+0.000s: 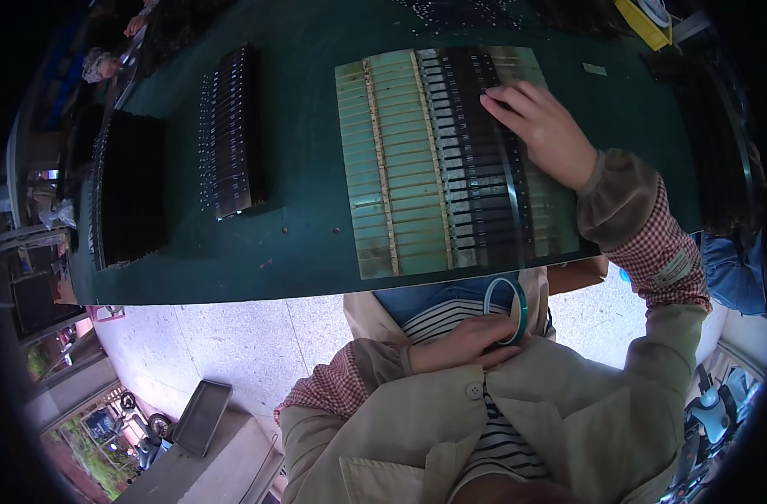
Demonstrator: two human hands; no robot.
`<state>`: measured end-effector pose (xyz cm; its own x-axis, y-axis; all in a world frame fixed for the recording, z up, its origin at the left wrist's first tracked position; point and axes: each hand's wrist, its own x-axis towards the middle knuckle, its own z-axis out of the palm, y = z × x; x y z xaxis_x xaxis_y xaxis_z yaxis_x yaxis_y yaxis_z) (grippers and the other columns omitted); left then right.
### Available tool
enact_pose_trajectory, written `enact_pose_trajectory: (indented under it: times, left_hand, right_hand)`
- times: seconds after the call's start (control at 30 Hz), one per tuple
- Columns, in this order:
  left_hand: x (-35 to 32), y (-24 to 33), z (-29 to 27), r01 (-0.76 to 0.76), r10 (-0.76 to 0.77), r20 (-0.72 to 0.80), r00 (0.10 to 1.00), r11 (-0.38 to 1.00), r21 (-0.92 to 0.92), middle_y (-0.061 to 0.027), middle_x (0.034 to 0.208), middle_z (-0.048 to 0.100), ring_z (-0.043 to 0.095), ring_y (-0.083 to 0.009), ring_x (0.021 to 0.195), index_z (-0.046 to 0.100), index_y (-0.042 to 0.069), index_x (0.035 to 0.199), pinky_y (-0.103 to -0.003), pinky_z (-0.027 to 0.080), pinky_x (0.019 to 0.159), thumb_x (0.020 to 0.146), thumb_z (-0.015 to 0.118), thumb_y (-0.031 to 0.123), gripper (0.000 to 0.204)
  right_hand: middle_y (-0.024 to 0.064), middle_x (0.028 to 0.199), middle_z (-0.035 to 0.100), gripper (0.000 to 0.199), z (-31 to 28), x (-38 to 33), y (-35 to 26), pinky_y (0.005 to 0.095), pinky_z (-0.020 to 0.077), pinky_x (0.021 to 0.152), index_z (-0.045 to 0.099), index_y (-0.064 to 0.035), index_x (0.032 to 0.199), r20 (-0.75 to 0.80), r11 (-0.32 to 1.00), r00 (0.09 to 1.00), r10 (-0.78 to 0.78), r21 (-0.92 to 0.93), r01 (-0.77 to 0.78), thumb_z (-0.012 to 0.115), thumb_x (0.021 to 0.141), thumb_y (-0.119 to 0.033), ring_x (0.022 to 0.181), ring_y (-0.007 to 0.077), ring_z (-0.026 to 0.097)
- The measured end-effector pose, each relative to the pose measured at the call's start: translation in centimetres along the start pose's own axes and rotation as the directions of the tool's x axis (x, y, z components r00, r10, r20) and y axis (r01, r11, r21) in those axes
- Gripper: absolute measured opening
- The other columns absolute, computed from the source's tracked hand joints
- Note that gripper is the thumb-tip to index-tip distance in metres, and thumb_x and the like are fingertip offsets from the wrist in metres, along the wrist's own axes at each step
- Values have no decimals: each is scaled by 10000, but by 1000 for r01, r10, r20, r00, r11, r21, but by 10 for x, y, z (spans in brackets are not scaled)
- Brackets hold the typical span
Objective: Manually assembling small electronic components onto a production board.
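My left hand (471,338) is closed on a roll of green tape (520,312), held in front of my body just below the table edge. A shiny strip of tape (511,181) runs from near the roll up across a row of dark flat strips (476,126). These strips lie side by side in a slotted pale green board (404,168). Over the right part of the board, my right hand (539,126) has its fingers bent and drawn together, their tips at the upper part of the tape. The left slots of the board show bare.
A bundle of similar dark strips (230,134) lies on the green table (303,109) to the left, with a larger dark stack (131,189) beyond it. More dark pieces (723,143) are piled at the right edge. Another person's hand (136,25) shows at the far left.
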<state>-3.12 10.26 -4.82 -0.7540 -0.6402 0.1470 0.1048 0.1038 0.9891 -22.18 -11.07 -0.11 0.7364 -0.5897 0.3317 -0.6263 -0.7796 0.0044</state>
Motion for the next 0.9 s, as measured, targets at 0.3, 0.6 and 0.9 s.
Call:
enact_pose_trajectory:
  times: [0.3, 0.6, 0.9]
  left_hand:
    - [2, -1, 1, 10, -10, 3, 1000, 1000, -15, -125, 914, 578, 593, -258, 844, 531, 6, 1039, -327, 479, 745, 865, 579, 120, 213]
    - [1, -8, 2, -37, 38, -36, 999, 999, 15, -144, 890, 577, 593, -282, 804, 536, 37, 1050, -347, 482, 707, 852, 592, 151, 235]
    - [3, -1, -3, -11, 11, -1, 1000, 1000, 5, -121, 916, 585, 597, -262, 843, 535, 17, 1043, -329, 480, 733, 869, 576, 134, 214]
  right_hand:
    - [53, 918, 542, 159, 4, 6, 15, 317, 426, 782, 622, -55, 924, -111, 922, 969, 222, 345, -172, 612, 766, -40, 903, 221, 513]
    - [42, 792, 502, 102, 13, 14, 13, 318, 418, 726, 557, -44, 778, -55, 925, 975, 217, 329, -187, 633, 782, -112, 803, 212, 494]
    - [44, 793, 506, 101, 8, 6, 10, 326, 408, 751, 549, -48, 778, -98, 916, 976, 197, 372, -147, 628, 783, -111, 802, 220, 490]
